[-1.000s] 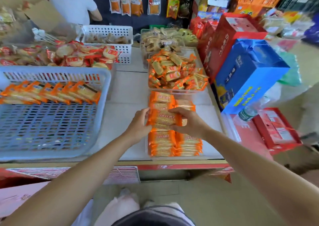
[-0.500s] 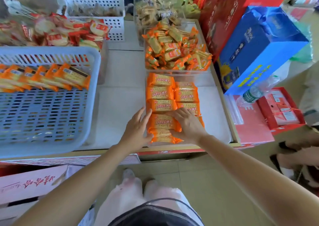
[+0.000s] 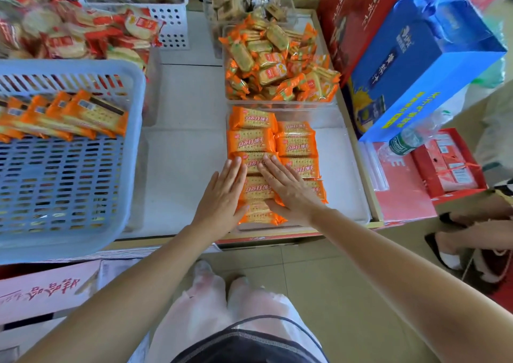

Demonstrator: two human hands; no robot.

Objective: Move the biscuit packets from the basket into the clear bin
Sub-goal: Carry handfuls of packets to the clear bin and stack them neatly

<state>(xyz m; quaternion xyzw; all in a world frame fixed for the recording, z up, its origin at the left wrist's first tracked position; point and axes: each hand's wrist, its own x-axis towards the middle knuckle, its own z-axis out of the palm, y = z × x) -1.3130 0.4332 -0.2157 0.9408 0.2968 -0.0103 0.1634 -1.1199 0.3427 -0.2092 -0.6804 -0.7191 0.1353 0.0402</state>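
White shop counter (image 3: 183, 154), frame centre. Clear bin (image 3: 340, 168), centre-right: orange biscuit packets (image 3: 252, 140) laid flat in two columns. Left hand (image 3: 224, 196) and right hand (image 3: 288, 187) both flat, fingers straight, pressing on the left column, gripping nothing. Blue basket (image 3: 69, 185) at left, with more packets (image 3: 91, 113) along its upper side.

From my end the orange film-wrapped biscuit packets (image 3: 251, 140) read as thin glossy plastic wrap, crinkled at the sealed ends and catching the light. The clear rectangular plastic bin (image 3: 342, 168) around them looks smooth and transparent, a hard plastic with a faint sheen. The pale blue slotted plastic basket (image 3: 134, 140) looks moulded and semi-matt. The white tabletop (image 3: 183, 154) appears smooth and matt, while the big blue cardboard gift box (image 3: 422, 57) carries a glossy printed coat.
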